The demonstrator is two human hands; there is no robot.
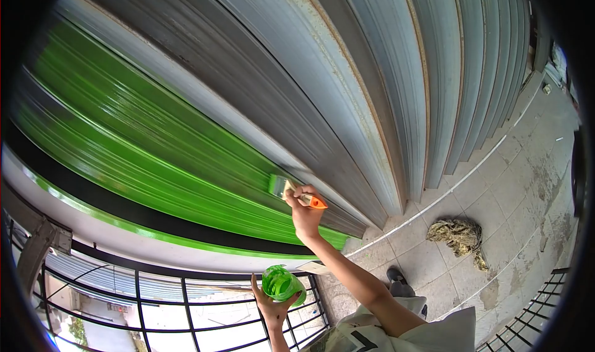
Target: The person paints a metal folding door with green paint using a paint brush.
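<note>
My right hand (pixel 304 212) is closed round the handle of a paintbrush (pixel 317 202), which has an orange end. Its green-coated bristles touch a folding metal shutter (pixel 155 123) along the border between wet green paint and bare grey metal. Lower down, my left hand (pixel 273 305) grips a clear container of green paint (pixel 282 284), tilted so that its open mouth faces me. Paint smears coat the container's rim and inside. Glossy green covers the left panels of the shutter, apart from a dark strip at the lower edge.
Grey unpainted shutter folds (pixel 396 73) run to the right. A crumpled, stained cloth (pixel 457 237) lies on the tiled floor (pixel 434 271) near my foot (pixel 398 277). Black metal bars (pixel 139 302) stand at lower left, and a dark grille (pixel 527 318) at lower right.
</note>
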